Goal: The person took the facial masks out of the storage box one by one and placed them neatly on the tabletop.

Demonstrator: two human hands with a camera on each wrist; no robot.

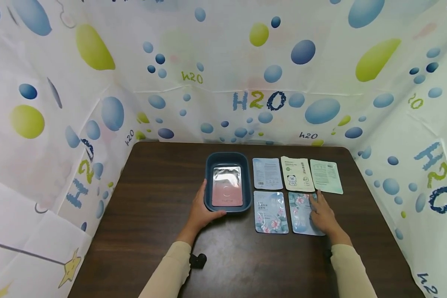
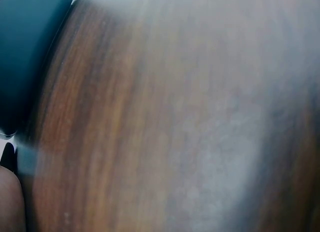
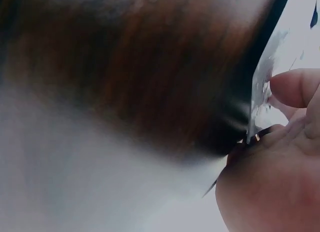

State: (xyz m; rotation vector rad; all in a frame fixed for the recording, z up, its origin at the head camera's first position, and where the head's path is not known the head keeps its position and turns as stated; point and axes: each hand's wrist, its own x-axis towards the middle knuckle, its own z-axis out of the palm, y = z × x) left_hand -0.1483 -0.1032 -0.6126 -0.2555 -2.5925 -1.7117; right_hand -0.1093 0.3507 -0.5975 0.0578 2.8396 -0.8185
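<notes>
My left hand (image 1: 202,209) holds the near left corner of a dark blue tray (image 1: 209,174), thumb along the front wall and fingers along the left side. Inside the tray lies a pink and silver face mask sachet (image 1: 227,192). My right hand (image 1: 324,215) rests at the right side of a blue flowered sachet (image 1: 301,213), its index finger and thumb extended at the upper part. Just left of it lies another blue flowered sachet (image 1: 271,213). In the right wrist view part of the right hand (image 3: 280,177) shows beside a shiny sachet edge; the contact is partly hidden.
Behind the flowered sachets lie a pale blue sachet (image 1: 267,174), a cream sachet with a bear (image 1: 297,174) and a light green sachet (image 1: 325,176) in a row. The dark wooden table (image 1: 152,194) meets patterned curtains (image 1: 216,54) at the back and sides.
</notes>
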